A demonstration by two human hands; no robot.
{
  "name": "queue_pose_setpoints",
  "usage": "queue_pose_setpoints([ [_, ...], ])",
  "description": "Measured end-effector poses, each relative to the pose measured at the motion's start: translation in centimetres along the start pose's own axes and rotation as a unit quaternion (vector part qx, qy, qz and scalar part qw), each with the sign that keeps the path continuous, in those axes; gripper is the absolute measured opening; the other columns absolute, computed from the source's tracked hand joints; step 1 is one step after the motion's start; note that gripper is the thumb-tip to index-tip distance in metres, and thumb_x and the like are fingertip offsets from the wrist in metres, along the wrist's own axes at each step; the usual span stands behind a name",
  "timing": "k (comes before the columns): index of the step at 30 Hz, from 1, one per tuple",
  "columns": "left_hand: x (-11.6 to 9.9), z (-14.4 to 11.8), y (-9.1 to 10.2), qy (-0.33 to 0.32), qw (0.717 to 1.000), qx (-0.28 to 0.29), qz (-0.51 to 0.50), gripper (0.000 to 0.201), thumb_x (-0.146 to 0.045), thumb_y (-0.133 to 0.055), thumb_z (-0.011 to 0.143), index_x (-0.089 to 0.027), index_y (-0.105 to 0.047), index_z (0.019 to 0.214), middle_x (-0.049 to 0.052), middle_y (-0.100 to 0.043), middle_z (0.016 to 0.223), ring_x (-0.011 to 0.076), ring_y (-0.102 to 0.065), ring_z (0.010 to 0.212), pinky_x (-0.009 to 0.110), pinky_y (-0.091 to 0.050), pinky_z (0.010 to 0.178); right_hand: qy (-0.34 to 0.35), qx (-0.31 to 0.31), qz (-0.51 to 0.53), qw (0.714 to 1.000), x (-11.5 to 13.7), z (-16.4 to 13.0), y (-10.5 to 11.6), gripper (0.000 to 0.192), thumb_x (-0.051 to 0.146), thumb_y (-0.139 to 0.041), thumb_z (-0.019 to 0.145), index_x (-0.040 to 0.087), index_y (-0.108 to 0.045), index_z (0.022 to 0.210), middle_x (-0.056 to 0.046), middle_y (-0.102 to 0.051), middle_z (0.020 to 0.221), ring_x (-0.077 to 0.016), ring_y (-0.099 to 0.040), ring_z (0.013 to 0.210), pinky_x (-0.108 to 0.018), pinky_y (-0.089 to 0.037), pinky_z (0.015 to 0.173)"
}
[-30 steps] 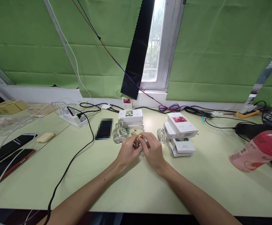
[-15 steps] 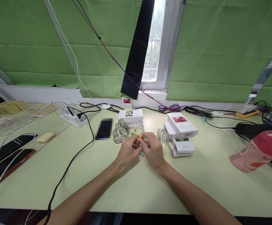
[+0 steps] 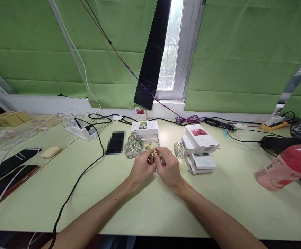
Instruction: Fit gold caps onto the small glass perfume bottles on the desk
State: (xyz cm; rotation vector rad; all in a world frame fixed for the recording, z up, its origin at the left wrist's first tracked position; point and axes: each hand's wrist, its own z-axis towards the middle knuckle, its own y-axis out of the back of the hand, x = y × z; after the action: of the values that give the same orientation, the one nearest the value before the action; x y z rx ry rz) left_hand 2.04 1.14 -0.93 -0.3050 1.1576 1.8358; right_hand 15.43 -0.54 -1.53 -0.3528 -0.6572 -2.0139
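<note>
At the middle of the table my left hand (image 3: 143, 166) and my right hand (image 3: 169, 166) meet with their fingers bent together. Both are closed around a small clear glass perfume bottle with a gold-coloured top (image 3: 155, 151); the fingers hide most of it. Just left of my left hand stand clear glass perfume bottles (image 3: 133, 151). Another clear glass bottle (image 3: 178, 150) lies right of my right hand. Small gold-coloured pieces (image 3: 148, 147) rest on the table behind my fingers.
White boxes (image 3: 144, 128) stand behind the bottles, and more white boxes (image 3: 201, 138) are stacked at the right. A pink bottle (image 3: 282, 167) lies far right. Phones (image 3: 12, 160), a power strip (image 3: 81, 132) and a black cable (image 3: 80, 176) are at the left.
The fingers of my right hand have shifted slightly over the bottle's gold-coloured top, which shows less now. Both hands stay in nearly the same place.
</note>
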Motion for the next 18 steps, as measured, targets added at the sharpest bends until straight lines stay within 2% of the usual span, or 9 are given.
queue_pose_setpoints([
  [11, 0.21, -0.08, -0.17, -0.004, 1.0, 0.002, -0.004, 0.014, -0.019, -0.057, 0.084, -0.017, -0.065, 0.096, -0.005, -0.055, 0.062, 0.0103, -0.048, 0.054, 0.023, -0.041, 0.055, -0.017, 0.003, 0.004, 1.0, 0.12, -0.04, 0.01, 0.017, 0.016, -0.047, 0.101, 0.02, -0.062, 0.108, -0.007, -0.069, 0.099, -0.0186, -0.067, 0.09, -0.028, -0.054, 0.071],
  [18, 0.29, -0.11, -0.14, -0.003, 1.0, 0.001, -0.007, 0.011, -0.018, -0.056, 0.084, -0.018, -0.065, 0.092, -0.005, -0.052, 0.061, 0.01, -0.045, 0.053, 0.023, -0.038, 0.054, -0.023, -0.007, -0.015, 1.0, -0.13, -0.01, -0.01, 0.011, 0.02, -0.052, 0.1, 0.019, -0.062, 0.105, -0.006, -0.068, 0.095, -0.0162, -0.063, 0.074, -0.028, -0.051, 0.064],
])
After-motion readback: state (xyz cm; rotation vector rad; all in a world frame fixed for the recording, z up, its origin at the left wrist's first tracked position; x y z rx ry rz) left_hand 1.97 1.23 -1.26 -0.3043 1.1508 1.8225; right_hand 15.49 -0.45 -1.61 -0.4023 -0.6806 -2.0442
